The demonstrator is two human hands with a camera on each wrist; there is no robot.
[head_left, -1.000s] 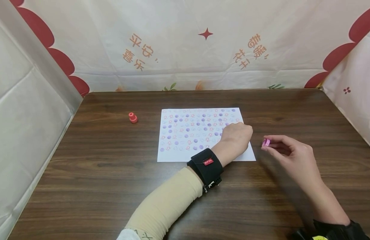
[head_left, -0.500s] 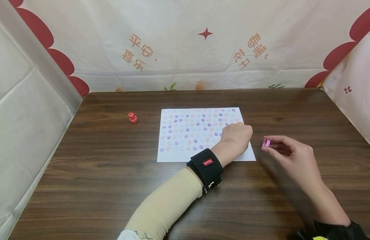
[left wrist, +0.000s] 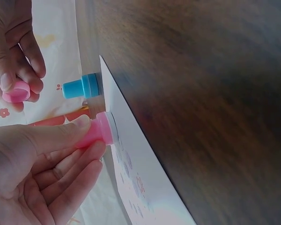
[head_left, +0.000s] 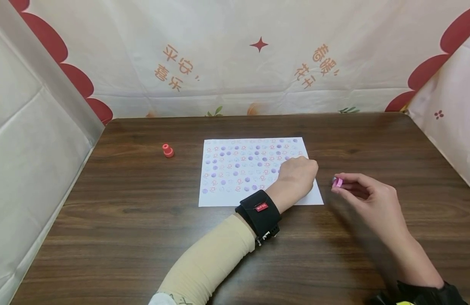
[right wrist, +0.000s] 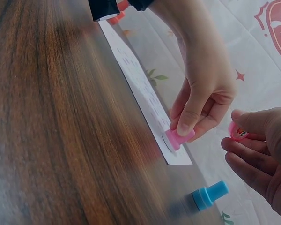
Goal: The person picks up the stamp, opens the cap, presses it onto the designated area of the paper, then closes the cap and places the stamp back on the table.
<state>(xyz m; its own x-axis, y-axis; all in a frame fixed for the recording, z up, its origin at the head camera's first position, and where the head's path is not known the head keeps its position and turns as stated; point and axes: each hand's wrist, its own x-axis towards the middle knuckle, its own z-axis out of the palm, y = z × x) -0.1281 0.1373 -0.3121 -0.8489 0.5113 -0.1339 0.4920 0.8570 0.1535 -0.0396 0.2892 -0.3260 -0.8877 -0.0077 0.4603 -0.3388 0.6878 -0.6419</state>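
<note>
My left hand (head_left: pixel 298 176) pinches a pink self-inking stamp (left wrist: pixel 99 130) between thumb and fingers. In the left wrist view its white-rimmed face meets the white paper (head_left: pixel 219 200), near the sheet's right side. Rows of purple, red and pale blue prints cover much of that sheet. To the right of the paper, my right hand (head_left: pixel 376 201) holds a small pink cap (right wrist: pixel 237 131) by its fingertips, off the table. A blue stamp (right wrist: pixel 210 195) stands on the table by the paper's right end; in the head view the right fingertips and cap mostly hide it.
Toward the back left of the wooden table (head_left: pixel 124 212) stands a red stamp (head_left: pixel 168 151), apart from the paper. A white cloth (head_left: pixel 227 55) with red trim hangs behind the table's far edge, and cloth also runs along both sides.
</note>
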